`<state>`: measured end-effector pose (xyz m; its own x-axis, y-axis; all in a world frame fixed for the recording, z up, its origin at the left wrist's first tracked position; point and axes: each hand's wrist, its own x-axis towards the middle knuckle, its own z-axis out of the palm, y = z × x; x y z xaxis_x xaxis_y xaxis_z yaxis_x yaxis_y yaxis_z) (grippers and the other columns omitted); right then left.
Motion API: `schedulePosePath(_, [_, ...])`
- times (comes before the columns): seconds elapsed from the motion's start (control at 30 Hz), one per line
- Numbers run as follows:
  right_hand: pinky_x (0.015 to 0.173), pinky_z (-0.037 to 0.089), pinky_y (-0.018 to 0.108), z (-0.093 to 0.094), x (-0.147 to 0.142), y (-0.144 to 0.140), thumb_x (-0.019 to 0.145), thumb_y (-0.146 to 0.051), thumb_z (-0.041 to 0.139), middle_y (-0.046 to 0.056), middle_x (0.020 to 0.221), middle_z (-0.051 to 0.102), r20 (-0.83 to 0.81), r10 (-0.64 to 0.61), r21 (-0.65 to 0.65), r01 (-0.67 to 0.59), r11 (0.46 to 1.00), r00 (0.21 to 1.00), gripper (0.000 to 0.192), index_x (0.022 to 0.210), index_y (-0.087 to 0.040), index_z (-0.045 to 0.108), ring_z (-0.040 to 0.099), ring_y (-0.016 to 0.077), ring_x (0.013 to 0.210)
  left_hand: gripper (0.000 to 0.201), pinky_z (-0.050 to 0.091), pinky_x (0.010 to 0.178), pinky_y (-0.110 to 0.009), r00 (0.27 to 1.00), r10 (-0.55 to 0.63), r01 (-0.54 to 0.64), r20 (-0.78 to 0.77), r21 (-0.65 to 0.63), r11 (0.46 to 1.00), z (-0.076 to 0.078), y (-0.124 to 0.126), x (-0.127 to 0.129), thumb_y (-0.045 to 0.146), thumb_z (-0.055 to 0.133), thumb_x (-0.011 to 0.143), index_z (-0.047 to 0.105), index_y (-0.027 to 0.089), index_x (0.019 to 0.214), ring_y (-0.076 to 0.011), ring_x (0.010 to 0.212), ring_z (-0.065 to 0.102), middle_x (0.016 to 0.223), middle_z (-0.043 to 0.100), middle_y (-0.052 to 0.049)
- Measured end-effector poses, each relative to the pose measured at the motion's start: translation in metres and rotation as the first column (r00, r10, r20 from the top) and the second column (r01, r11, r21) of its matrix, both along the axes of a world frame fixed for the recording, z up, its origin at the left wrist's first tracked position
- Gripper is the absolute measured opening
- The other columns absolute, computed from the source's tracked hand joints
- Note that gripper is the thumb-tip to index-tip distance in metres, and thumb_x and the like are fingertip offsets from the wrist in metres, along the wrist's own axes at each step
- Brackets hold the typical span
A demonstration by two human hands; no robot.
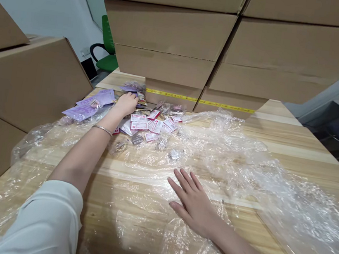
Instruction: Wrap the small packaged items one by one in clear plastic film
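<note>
My left hand point(128, 103) reaches to the far left of the table, among a heap of small packets. Its fingers curl down at a small clear packet point(142, 98); what they grip is hidden. Purple printed sheets point(89, 104) lie just left of that hand. On its right are several white cards with red edges point(139, 122) and small clear bags point(161, 144). My right hand point(195, 205) is open, palm down with fingers spread, over clear plastic film point(146, 207) and holding nothing. A silver bangle point(103, 129) circles my left wrist.
Crumpled clear film point(274, 186) covers much of the wooden table point(299, 138). Large cardboard boxes point(169, 31) are stacked along the back, with a yellow tape strip point(173, 96) low on them. More boxes point(28, 79) stand at left. Behind is a green chair point(107, 62).
</note>
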<state>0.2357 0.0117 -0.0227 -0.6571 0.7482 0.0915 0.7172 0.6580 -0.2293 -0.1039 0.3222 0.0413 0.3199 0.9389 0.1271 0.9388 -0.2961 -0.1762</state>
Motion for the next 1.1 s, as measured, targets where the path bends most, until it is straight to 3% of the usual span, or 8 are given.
schedulePosePath(0.3, [0.121, 0.021, 0.057, 0.001, 0.001, 0.000, 0.103, -0.049, 0.038, 0.006, 0.165, 0.013, 0.007, 0.003, -0.013, -0.003, 1.000, 1.000, 0.065, 0.160, -0.027, 0.014, 0.009, 0.0289, 0.152, 0.037, 0.039, 0.095, -0.047, 0.999, -0.013, 0.008, 0.030, 0.135, 0.991, 0.013, -0.023, 0.016, 0.007, 0.036, 0.091, 0.072, 0.007, 0.097, -0.0343, 0.114, 0.053, 0.099, 0.067, -0.023])
schedulePosePath(0.5, [0.121, 0.022, 0.059, 0.003, -0.001, 0.000, 0.101, -0.049, 0.042, 0.005, 0.164, 0.021, -0.053, -0.003, -0.006, 0.003, 1.000, 0.999, 0.070, 0.160, -0.032, 0.008, 0.017, 0.0295, 0.151, 0.033, 0.045, 0.090, -0.042, 0.979, -0.057, 0.003, 0.194, 0.269, 0.963, 0.059, -0.107, 0.012, 0.020, 0.039, 0.097, 0.069, 0.014, 0.109, -0.0282, 0.102, 0.060, 0.104, 0.067, -0.014])
schedulePosePath(0.57, [0.119, 0.026, 0.060, 0.009, -0.001, 0.001, 0.101, -0.048, 0.043, 0.005, 0.163, 0.024, -0.132, -0.084, -0.008, 0.084, 0.996, 0.988, 0.076, 0.160, -0.033, -0.003, 0.022, 0.0316, 0.149, 0.025, 0.049, 0.082, -0.037, 0.861, -0.125, -0.037, 0.493, 0.305, 0.952, 0.070, -0.152, 0.019, 0.028, 0.049, 0.095, 0.072, 0.017, 0.099, -0.0239, 0.090, 0.063, 0.092, 0.068, -0.008])
schedulePosePath(0.63, [0.115, 0.037, 0.058, 0.020, 0.001, 0.001, 0.101, -0.043, 0.043, 0.005, 0.163, 0.023, -0.225, -0.218, -0.049, 0.212, 0.976, 0.950, 0.079, 0.158, -0.035, -0.012, 0.031, 0.0335, 0.146, 0.021, 0.051, 0.073, -0.032, 0.629, -0.149, -0.033, 0.763, 0.217, 0.976, 0.075, -0.198, 0.033, 0.034, 0.059, 0.091, 0.072, 0.018, 0.088, -0.0195, 0.078, 0.064, 0.079, 0.067, -0.003])
schedulePosePath(0.73, [0.107, 0.049, 0.047, 0.042, 0.008, -0.003, 0.103, -0.037, 0.037, 0.005, 0.164, 0.021, -0.363, -0.264, -0.166, 0.217, 0.962, 0.894, 0.078, 0.155, -0.037, -0.022, 0.042, 0.0291, 0.141, 0.018, 0.054, 0.070, -0.030, 0.286, -0.002, 0.157, 0.958, -0.045, 0.986, 0.066, -0.256, 0.063, 0.036, 0.064, 0.089, 0.073, 0.021, 0.088, -0.0171, 0.077, 0.066, 0.081, 0.071, -0.001])
schedulePosePath(0.83, [0.108, 0.048, 0.045, 0.059, 0.015, -0.012, 0.100, -0.046, 0.046, 0.009, 0.161, 0.030, -0.540, -0.206, -0.286, 0.052, 0.957, 0.816, 0.085, 0.157, -0.034, -0.015, 0.045, 0.0268, 0.139, 0.015, 0.056, 0.073, -0.030, 0.117, 0.105, 0.306, 0.988, -0.136, 0.942, 0.039, -0.291, 0.091, 0.034, 0.065, 0.088, 0.073, 0.020, 0.087, -0.0171, 0.080, 0.068, 0.084, 0.073, -0.002])
schedulePosePath(0.93, [0.105, 0.049, 0.047, 0.061, 0.017, -0.023, 0.088, -0.053, 0.065, 0.013, 0.147, 0.050, -0.586, -0.277, -0.397, 0.028, 0.918, 0.762, 0.090, 0.158, -0.030, 0.012, 0.054, 0.0288, 0.129, 0.014, 0.056, 0.072, -0.030, 0.115, 0.136, 0.389, 0.984, -0.171, 0.905, 0.005, -0.309, 0.106, 0.032, 0.064, 0.089, 0.069, 0.019, 0.090, -0.0173, 0.079, 0.069, 0.086, 0.073, -0.005])
schedulePosePath(1.1, [0.095, 0.055, 0.044, 0.047, 0.019, -0.031, 0.097, -0.042, 0.056, 0.008, 0.121, 0.069, -0.524, -0.220, -0.338, 0.036, 0.940, 0.823, 0.046, 0.140, -0.028, 0.051, 0.068, 0.0218, 0.106, 0.016, 0.059, 0.076, -0.031, 0.349, -0.041, 0.527, 0.936, -0.160, 0.835, -0.020, -0.323, 0.103, 0.026, 0.061, 0.092, 0.064, 0.021, 0.107, -0.0180, 0.089, 0.071, 0.098, 0.074, -0.005])
